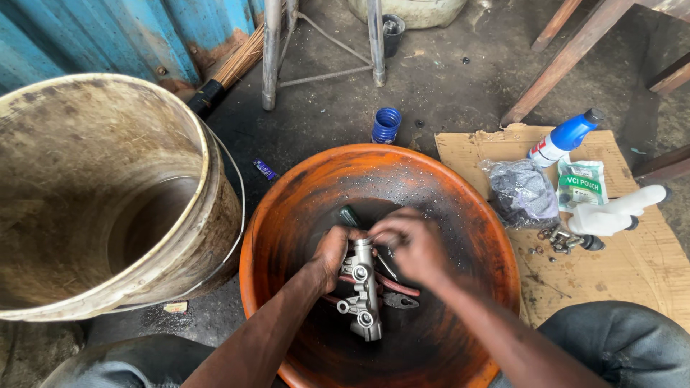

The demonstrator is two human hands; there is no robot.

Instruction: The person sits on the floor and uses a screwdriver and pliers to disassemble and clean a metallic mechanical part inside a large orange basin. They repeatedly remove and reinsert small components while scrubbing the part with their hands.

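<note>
Both of my hands are inside an orange basin (460, 208) with a dark oily bottom. My left hand (332, 253) grips the upper end of a silver metal cylinder body (364, 296) with round ports, held upright over the basin. My right hand (411, 246) is closed at the top of that same part, its fingers slightly blurred. Red-handled pliers (394, 289) lie in the basin just right of the part, partly under my right wrist. A dark green tool handle (350, 215) pokes out behind my hands.
A large dirty bucket (215, 208) stands left of the basin. On cardboard (632, 266) at the right lie a blue-and-white bottle (564, 138), a grey rag in plastic (522, 192), a green pouch (581, 184), a white plastic reservoir (614, 214) and small metal parts (557, 240). A blue ribbed cap (386, 125) sits behind.
</note>
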